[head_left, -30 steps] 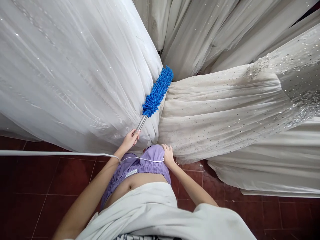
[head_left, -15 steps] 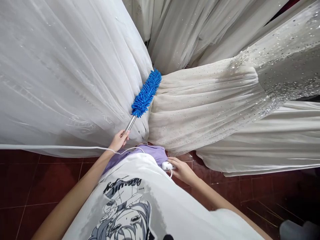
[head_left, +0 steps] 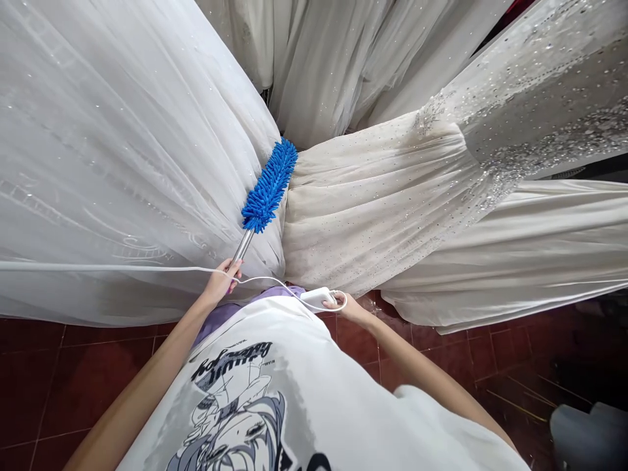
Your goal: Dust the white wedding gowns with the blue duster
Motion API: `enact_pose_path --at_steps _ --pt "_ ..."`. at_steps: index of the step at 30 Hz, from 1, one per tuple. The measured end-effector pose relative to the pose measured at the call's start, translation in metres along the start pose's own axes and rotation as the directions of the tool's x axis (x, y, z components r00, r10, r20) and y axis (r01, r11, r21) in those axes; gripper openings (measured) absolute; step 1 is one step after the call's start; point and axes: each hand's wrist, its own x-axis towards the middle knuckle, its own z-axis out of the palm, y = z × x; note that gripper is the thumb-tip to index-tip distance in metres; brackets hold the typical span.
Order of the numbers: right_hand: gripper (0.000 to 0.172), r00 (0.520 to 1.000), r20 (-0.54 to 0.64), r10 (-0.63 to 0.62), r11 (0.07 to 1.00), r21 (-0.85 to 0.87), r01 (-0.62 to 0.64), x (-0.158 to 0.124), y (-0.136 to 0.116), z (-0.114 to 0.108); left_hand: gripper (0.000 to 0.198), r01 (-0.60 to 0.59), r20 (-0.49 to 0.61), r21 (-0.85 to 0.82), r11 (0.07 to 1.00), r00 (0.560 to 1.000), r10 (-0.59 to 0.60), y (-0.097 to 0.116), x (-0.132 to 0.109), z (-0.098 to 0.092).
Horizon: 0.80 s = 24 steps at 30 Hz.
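My left hand (head_left: 222, 281) grips the metal handle of a blue chenille duster (head_left: 269, 186). Its fluffy head lies in the fold between a sheer white gown (head_left: 122, 144) on the left and a sequinned ivory gown (head_left: 392, 203) on the right. My right hand (head_left: 343, 304) holds a small white device (head_left: 318, 297) in front of my waist. A thin white cable (head_left: 98, 268) runs from that device leftward across the view. My white printed T-shirt (head_left: 275, 392) fills the bottom of the frame.
More white gowns (head_left: 343, 59) hang behind, and a plain satin skirt (head_left: 515, 261) spreads at the right. The floor is dark red tile (head_left: 73, 366). A grey object (head_left: 589, 428) sits at the bottom right corner.
My right hand left my waistband and lifted a small white device with a cable. The T-shirt dropped over the purple shorts. The duster stayed in the fold as the view shifted.
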Motion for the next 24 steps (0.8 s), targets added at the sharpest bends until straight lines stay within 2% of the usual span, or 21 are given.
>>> enact_pose_path --at_steps 4,9,17,20,24 --pt "0.049 0.996 0.073 0.060 0.997 0.039 -0.063 0.003 0.003 -0.005 0.069 0.010 0.013 -0.013 1.000 1.000 -0.010 -0.003 0.001 -0.002" --pt "0.049 0.982 0.180 0.051 0.994 0.082 -0.066 0.005 0.002 -0.008 0.070 0.005 0.023 -0.003 1.000 1.000 -0.005 -0.003 0.004 -0.003" --pt "0.049 0.972 0.225 0.062 0.994 0.074 -0.080 0.011 -0.007 -0.017 0.068 0.011 0.034 -0.008 1.000 0.999 -0.010 0.000 0.007 -0.004" --pt "0.053 0.983 0.178 0.036 0.998 0.053 -0.046 0.008 -0.003 -0.003 0.067 0.023 0.034 -0.019 1.000 0.999 -0.022 -0.001 0.008 -0.004" --pt "0.063 0.996 0.058 -0.063 0.992 0.116 0.056 0.007 0.024 0.039 0.066 0.050 0.029 -0.046 0.998 0.998 -0.049 -0.004 0.011 -0.004"
